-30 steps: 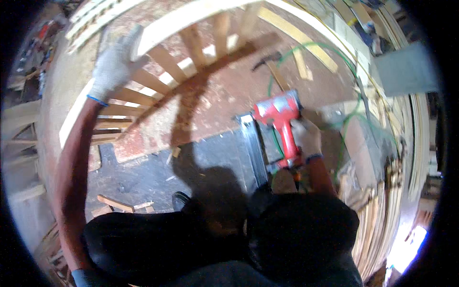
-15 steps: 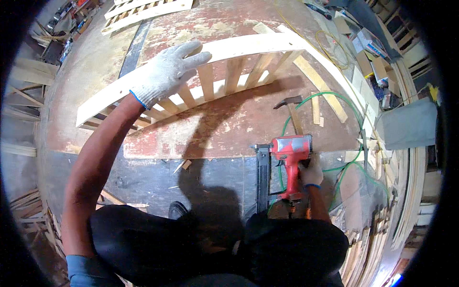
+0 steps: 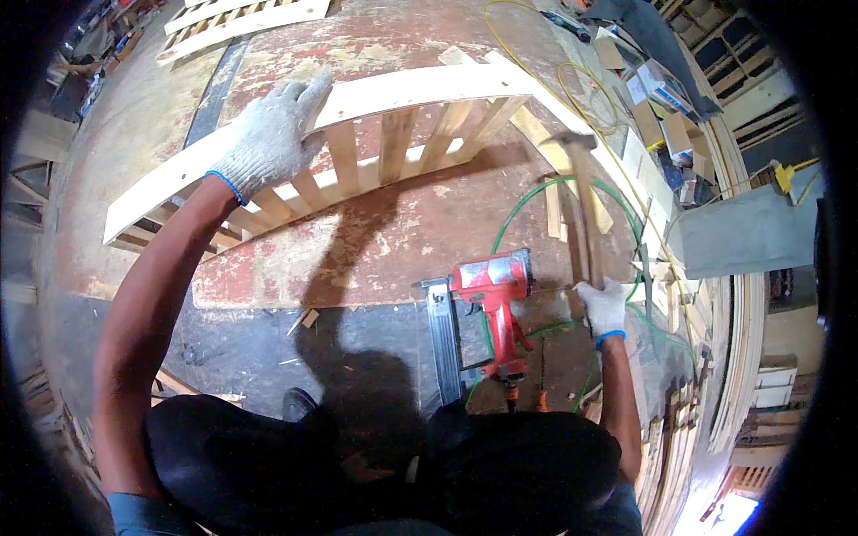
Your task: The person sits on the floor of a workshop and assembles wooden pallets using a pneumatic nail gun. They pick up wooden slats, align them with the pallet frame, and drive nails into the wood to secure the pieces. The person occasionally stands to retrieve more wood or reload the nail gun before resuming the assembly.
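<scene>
My left hand [image 3: 273, 134], in a white knit glove, grips the pale top board of a slatted wooden frame [image 3: 402, 96], fingers across the board and thumb by its near edge. The frame stands on edge, its slats running down to a lower board. My right hand [image 3: 604, 305], gloved as well, is closed round the lower end of a claw hammer [image 3: 583, 201]. The hammer's wooden handle points away from me, its dark head raised at the far end. Between my hands, close to my right knee, a red and black nail gun [image 3: 494, 281] stands upright.
A green air hose [image 3: 507, 219] loops around the nail gun's right side. Loose wood strips [image 3: 554, 210] lie beyond it. Stacked lumber [image 3: 728, 339] and cardboard boxes [image 3: 666, 125] line the right side. Another slatted frame [image 3: 241, 27] lies at the far left.
My right hand has left its place behind the nail gun and moved right, taking up the hammer from the floor. My left hand stays on the frame, its fingers now closer together.
</scene>
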A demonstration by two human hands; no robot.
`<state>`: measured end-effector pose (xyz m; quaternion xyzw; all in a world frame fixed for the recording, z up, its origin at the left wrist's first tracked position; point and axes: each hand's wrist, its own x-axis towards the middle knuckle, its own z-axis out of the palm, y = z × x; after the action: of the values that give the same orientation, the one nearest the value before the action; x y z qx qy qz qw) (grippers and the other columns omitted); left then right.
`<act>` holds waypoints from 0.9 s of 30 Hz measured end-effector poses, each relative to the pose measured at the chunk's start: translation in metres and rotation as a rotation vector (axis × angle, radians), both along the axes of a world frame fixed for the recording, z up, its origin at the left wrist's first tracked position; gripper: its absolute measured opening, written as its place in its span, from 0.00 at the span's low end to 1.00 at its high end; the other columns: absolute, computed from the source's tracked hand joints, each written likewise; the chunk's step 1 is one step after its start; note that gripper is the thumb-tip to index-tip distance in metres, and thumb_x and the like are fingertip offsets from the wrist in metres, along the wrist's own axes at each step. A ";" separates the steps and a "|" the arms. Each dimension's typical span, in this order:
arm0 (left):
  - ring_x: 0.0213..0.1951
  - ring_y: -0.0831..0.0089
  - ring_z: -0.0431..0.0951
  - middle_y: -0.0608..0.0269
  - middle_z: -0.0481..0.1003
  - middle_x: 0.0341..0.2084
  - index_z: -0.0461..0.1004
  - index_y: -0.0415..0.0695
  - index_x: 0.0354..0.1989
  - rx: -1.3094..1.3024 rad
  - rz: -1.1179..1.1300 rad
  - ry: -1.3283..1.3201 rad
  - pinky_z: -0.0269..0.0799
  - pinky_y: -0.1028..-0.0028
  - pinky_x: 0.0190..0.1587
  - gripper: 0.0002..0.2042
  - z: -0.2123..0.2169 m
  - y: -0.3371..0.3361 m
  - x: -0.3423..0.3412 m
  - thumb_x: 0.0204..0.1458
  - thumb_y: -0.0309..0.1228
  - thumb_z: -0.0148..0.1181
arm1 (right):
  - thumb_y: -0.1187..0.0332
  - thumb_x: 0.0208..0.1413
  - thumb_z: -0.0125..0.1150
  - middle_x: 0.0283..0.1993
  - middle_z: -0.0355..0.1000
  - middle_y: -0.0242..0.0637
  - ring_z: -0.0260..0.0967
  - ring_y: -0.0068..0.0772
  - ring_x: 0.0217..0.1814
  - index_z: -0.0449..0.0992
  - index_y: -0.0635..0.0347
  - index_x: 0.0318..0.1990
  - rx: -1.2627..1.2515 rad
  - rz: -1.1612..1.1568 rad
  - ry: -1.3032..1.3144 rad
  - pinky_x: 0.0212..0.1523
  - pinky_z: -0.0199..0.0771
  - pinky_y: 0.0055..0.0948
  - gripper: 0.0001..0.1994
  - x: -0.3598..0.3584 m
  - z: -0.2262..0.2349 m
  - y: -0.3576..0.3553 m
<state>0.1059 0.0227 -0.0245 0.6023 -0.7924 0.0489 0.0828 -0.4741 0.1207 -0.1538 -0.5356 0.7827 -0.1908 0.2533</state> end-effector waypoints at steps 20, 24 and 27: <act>0.51 0.43 0.75 0.40 0.70 0.53 0.52 0.42 0.73 -0.060 -0.051 0.005 0.72 0.52 0.55 0.37 -0.011 -0.002 0.010 0.58 0.41 0.61 | 0.65 0.57 0.65 0.24 0.69 0.29 0.62 0.17 0.19 0.76 0.61 0.36 -0.323 0.229 -0.063 0.18 0.62 0.23 0.09 0.209 0.229 -0.017; 0.51 0.44 0.75 0.40 0.70 0.53 0.51 0.43 0.74 -0.012 -0.035 0.013 0.72 0.52 0.55 0.39 -0.007 -0.008 0.003 0.57 0.42 0.62 | 0.57 0.55 0.68 0.22 0.70 0.28 0.64 0.17 0.21 0.78 0.60 0.35 -0.095 0.431 0.172 0.21 0.64 0.25 0.14 0.178 0.210 -0.040; 0.51 0.43 0.75 0.40 0.71 0.53 0.51 0.43 0.74 0.004 -0.005 -0.010 0.72 0.52 0.55 0.39 -0.007 -0.004 0.010 0.57 0.43 0.62 | 0.54 0.56 0.68 0.22 0.69 0.26 0.62 0.16 0.20 0.79 0.59 0.36 -0.094 0.257 -0.041 0.20 0.61 0.23 0.16 0.197 0.245 -0.035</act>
<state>0.1155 0.0191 -0.0315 0.6004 -0.7944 0.0498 0.0777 -0.2774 0.0853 0.0916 -0.6387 0.6924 -0.2042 0.2663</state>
